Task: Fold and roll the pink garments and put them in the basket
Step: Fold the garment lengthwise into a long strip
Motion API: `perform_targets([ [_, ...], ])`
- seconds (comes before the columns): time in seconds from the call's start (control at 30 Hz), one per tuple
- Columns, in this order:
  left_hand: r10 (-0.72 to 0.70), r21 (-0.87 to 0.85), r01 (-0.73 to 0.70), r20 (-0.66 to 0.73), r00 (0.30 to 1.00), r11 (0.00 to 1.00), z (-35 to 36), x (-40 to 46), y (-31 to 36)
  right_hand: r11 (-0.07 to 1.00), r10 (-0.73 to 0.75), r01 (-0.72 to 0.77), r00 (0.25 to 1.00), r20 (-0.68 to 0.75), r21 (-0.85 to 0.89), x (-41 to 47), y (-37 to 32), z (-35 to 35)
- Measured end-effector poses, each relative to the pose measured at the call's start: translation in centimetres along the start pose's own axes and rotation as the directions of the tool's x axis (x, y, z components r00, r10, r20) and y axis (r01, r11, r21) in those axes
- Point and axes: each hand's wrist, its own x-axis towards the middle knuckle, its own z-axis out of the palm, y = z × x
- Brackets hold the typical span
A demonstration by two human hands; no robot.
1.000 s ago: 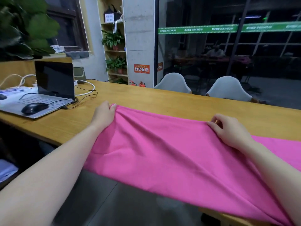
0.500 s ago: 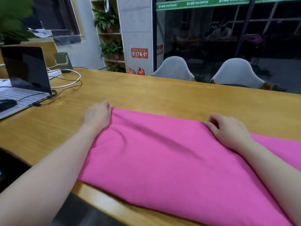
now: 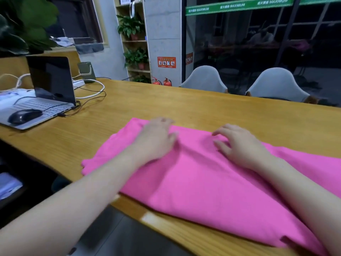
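On the wooden table, just in from its near edge, the pink garment lies doubled over and running off to the right; the left hand rests flat on it with fingers straight, the right hand beside it with fingers spread and lightly bent — neither grasps the cloth; a first fold looks done, I judge; smoothing is in hand; rolling is not yet begun, and no basket is in view — the laptop sits well apart at the left.
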Motion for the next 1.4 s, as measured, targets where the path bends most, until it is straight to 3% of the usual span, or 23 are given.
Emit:
perform_targets([
  [0.07, 0.184, -0.075, -0.176, 0.125, 0.975, 0.982, 1.2, -3.2, 4.4, 0.991, -0.086, 0.057, 0.965, 0.246, 0.124, -0.1, -2.4, 0.9],
  [0.1, 0.213, -0.059, -0.205, 0.197, 0.957, 0.977, 2.0, -4.8, 5.3, 0.993, -0.106, 0.08, 0.936, 0.336, 0.092, -0.3, -2.7, 1.5],
  [0.2, 0.142, 0.048, -0.161, 0.279, 0.95, 0.986, 2.8, -7.7, 2.9, 0.999, -0.046, 0.039, 0.904, 0.425, 0.024, -0.9, -2.1, 1.8],
  [0.53, -0.267, 0.147, 0.24, 0.207, 0.941, 0.96, -1.3, -14.8, -6.8, 0.999, -0.01, -0.005, 0.909, 0.416, 0.034, -1.5, -2.2, 1.5],
  [0.67, -0.351, 0.038, 0.349, 0.04, 0.936, 0.936, -1.3, -15.9, -9.0, 1.0, -0.029, 0.031, 0.913, 0.408, 0.002, -1.5, -2.1, 1.6],
  [0.8, -0.556, -0.096, 0.548, -0.146, 0.818, 0.831, -2.3, -14.2, -11.2, 0.998, -0.038, 0.055, 0.918, 0.396, -0.03, -1.4, -1.9, 1.9],
  [0.9, -0.636, -0.231, 0.606, -0.09, 0.766, 0.762, -3.5, -13.1, -12.3, 0.997, -0.041, 0.064, 0.918, 0.394, -0.046, -1.3, -1.9, 2.1],
  [1.03, -0.627, -0.203, 0.595, -0.173, 0.76, 0.777, -4.1, -12.6, -12.4, 0.996, -0.033, 0.063, 0.918, 0.396, -0.063, -1.3, -2.0, 2.1],
  [1.2, -0.639, -0.543, 0.558, 0.05, 0.767, 0.627, -4.5, -12.6, -13.1, 0.999, -0.023, 0.037, 0.919, 0.393, -0.027, -1.2, -1.9, 2.1],
  [1.3, -0.577, -0.595, 0.477, 0.028, 0.816, 0.647, -4.2, -13.0, -13.5, 1.0, -0.011, 0.009, 0.912, 0.41, 0.007, -1.2, -2.2, 1.8],
  [1.4, -0.556, -0.705, 0.394, 0.0, 0.831, 0.59, -4.4, -13.6, -13.5, 0.999, 0.003, -0.018, 0.909, 0.416, 0.032, -1.2, -2.5, 1.6],
])
